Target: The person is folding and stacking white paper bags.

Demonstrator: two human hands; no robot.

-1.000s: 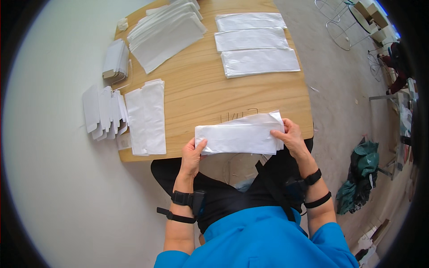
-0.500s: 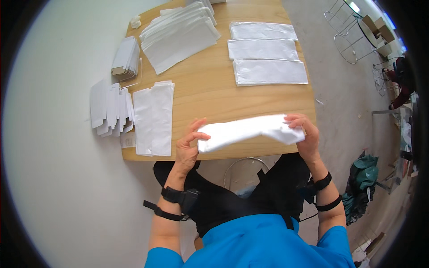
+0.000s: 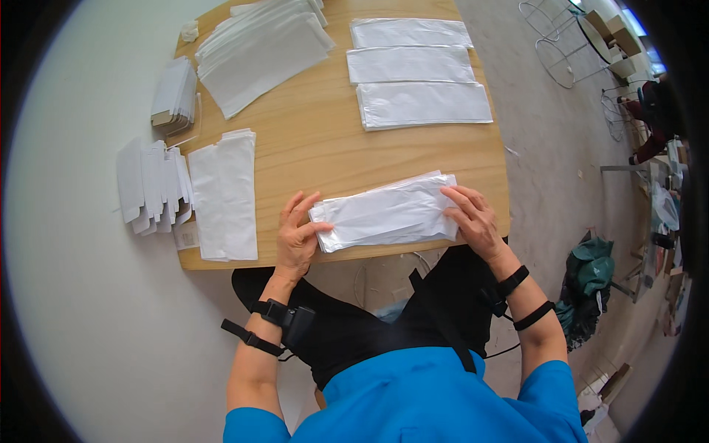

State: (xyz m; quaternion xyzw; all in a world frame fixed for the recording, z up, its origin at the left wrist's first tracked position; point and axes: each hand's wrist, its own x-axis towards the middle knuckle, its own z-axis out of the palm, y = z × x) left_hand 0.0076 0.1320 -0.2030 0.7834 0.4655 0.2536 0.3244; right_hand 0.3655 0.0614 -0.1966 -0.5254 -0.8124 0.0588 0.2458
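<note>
A stack of thin white paper-like sheets [image 3: 388, 212], long and narrow with slightly uneven edges, lies near the table's front edge. My left hand [image 3: 297, 238] holds its left end, thumb resting on top and fingers curved around the far corner. At the other end, my right hand [image 3: 476, 219] grips the stack with its fingertips and thumb over the edge. What lies under the fingers is partly hidden. To the left of my left hand is another white stack [image 3: 223, 196], set lengthwise away from me.
Three flat white stacks [image 3: 425, 105] lie in a row at the far right of the wooden table [image 3: 310, 159]. A fanned pile of larger white sheets [image 3: 266, 55] is at the far left. Folded white cartons [image 3: 151, 184] stand along the wall side. A green bag [image 3: 591, 266] sits on the floor.
The white stack was raised and bent between my hands; now it lies flatter on the table. My right hand has shifted its hold on the right end. The view has moved slightly.
</note>
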